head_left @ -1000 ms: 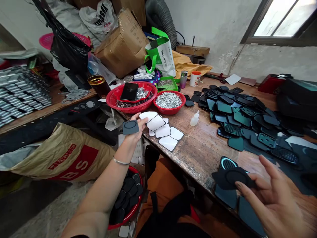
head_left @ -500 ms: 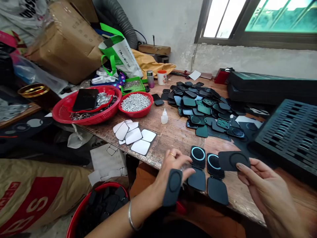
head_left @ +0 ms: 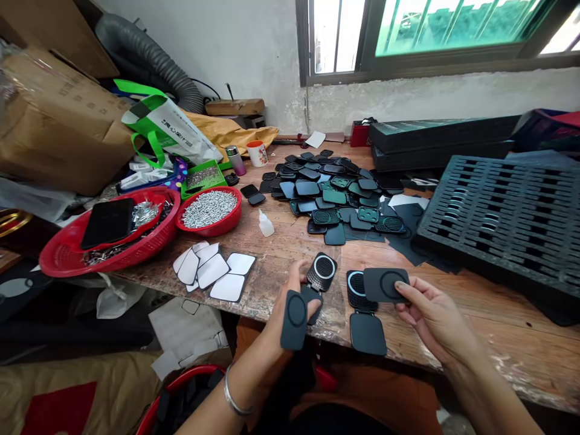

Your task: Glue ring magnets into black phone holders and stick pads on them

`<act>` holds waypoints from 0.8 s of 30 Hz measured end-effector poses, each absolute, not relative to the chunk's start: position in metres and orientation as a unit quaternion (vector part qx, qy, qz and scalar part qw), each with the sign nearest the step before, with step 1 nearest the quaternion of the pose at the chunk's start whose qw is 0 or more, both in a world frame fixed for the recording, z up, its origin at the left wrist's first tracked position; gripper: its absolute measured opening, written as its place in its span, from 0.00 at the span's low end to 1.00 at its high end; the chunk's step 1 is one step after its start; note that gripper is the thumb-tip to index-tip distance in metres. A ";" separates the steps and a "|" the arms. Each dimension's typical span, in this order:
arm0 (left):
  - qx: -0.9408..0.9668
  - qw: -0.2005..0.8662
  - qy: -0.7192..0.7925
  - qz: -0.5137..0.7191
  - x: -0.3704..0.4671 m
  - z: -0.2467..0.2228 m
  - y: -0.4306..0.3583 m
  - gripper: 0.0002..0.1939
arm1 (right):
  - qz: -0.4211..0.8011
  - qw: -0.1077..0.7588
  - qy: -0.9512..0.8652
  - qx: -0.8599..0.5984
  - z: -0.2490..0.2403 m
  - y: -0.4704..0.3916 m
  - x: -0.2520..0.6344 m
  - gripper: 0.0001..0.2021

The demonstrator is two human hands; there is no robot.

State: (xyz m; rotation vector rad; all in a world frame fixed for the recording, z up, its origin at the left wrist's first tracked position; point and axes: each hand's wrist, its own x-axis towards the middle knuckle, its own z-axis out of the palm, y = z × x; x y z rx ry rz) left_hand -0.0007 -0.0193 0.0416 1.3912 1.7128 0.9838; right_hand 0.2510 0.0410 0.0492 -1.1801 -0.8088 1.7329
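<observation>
My left hand [head_left: 274, 323] closes around the left edge of a black hinged holder [head_left: 312, 297], whose upper panel carries a white ring. The holder sits at a slant near the table's front edge. A dark rectangular pad [head_left: 294, 320] with a ring mark lies against the back of that hand, by the thumb. Between thumb and fingers, my right hand [head_left: 432, 311] grips another black ring-marked pad [head_left: 377, 284]. That pad hovers over part of a second hinged holder [head_left: 368, 333], which lies unfolded on the table.
A heap of black holders [head_left: 334, 197] covers the table's middle back. White-backed sheets [head_left: 212, 270], a small dropper bottle [head_left: 266, 225] and a red basket of metal pins [head_left: 211, 209] are to the left. A slotted black foam tray [head_left: 502, 217] stands at the right.
My left hand has moved onto the left hinged holder and turned it aslant, away from the other one. The right hand still holds its pad. The camera view has swung right.
</observation>
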 end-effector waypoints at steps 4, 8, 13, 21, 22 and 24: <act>0.435 0.468 0.644 0.420 -0.020 0.042 -0.016 0.29 | 0.742 0.389 -0.297 -0.458 0.054 0.040 0.249 0.11; 0.369 0.565 0.611 0.415 -0.016 0.054 -0.024 0.16 | 0.761 0.357 -0.340 -0.422 0.062 0.039 0.243 0.10; 0.261 0.710 0.528 0.387 0.001 0.070 -0.037 0.15 | 0.759 0.314 -0.388 -0.419 0.070 0.038 0.233 0.14; 0.246 0.723 0.530 0.368 0.015 0.076 -0.043 0.13 | 0.792 0.260 -0.365 -0.416 0.067 0.026 0.221 0.12; 0.249 0.721 0.531 0.370 0.016 0.075 -0.043 0.13 | 0.793 0.262 -0.358 -0.417 0.067 0.025 0.219 0.12; 0.254 0.718 0.531 0.371 0.017 0.076 -0.044 0.12 | 0.793 0.268 -0.350 -0.420 0.068 0.022 0.216 0.13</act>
